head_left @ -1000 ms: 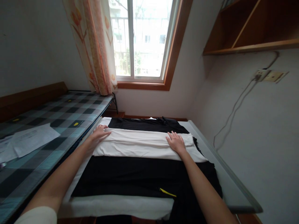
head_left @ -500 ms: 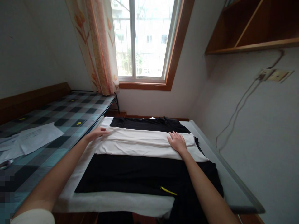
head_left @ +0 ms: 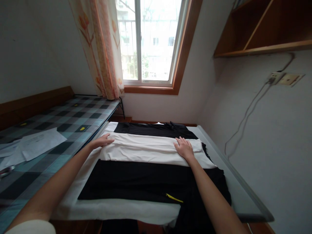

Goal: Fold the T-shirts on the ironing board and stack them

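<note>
A white cloth (head_left: 143, 148) lies across black fabric (head_left: 136, 180) on a table, with a lengthwise fold along it. My left hand (head_left: 103, 140) touches the white cloth's left end; its fingers are close to the edge, and whether they pinch it is unclear. Near the right end, my right hand (head_left: 184, 148) rests flat on the cloth, fingers spread. More dark fabric (head_left: 151, 129) shows behind the white cloth. A thin yellow item (head_left: 174, 198) lies on the black fabric near its front edge.
To the left is a bed with a checked cover (head_left: 95, 115), bearing white papers (head_left: 40, 143). The grey table edge (head_left: 251, 191) runs along the right. A window (head_left: 156, 42), a curtain (head_left: 104, 48) and a wall shelf (head_left: 263, 48) stand beyond.
My left hand has shifted very slightly at the cloth's left end. My right hand stays almost in place on the cloth.
</note>
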A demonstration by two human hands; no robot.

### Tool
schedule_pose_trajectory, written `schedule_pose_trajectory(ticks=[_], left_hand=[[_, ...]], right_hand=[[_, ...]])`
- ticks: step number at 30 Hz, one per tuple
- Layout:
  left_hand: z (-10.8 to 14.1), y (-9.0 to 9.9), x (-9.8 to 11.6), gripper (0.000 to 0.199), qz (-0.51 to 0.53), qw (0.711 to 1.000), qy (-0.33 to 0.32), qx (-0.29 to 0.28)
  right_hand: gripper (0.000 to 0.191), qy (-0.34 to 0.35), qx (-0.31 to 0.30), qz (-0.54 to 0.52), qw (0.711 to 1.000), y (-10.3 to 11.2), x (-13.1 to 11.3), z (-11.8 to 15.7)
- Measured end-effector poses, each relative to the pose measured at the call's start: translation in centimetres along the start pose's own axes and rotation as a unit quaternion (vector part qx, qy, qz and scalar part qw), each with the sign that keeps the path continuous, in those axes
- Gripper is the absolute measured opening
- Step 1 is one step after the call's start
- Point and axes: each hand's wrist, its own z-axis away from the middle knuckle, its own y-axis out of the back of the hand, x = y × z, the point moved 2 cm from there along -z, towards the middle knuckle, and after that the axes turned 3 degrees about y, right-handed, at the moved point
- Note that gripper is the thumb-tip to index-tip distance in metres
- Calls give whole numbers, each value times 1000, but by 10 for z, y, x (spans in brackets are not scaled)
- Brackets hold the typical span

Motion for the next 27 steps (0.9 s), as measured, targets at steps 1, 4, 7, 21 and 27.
schedule_pose_trajectory(ticks=[1,4,7,21,27], left_hand=[[1,2,3,70,20,1000,5,-22],[3,3,30,70,90,992,1,-86],[8,-15,74,72,108,983,-59,-139],[26,-158,115,33,-220,953,-175,-110],[38,-177,136,50,-355,914,-197,-5]], right_hand=[[54,0,1,-1,1000,0,0,0],[54,-2,0,1,1000,0,0,0],[54,-2,-4,2,1000,0,0,-1],[52,-6,11,-15,1000,1,0,1],[52,-8,15,-19,1000,1,0,1]])
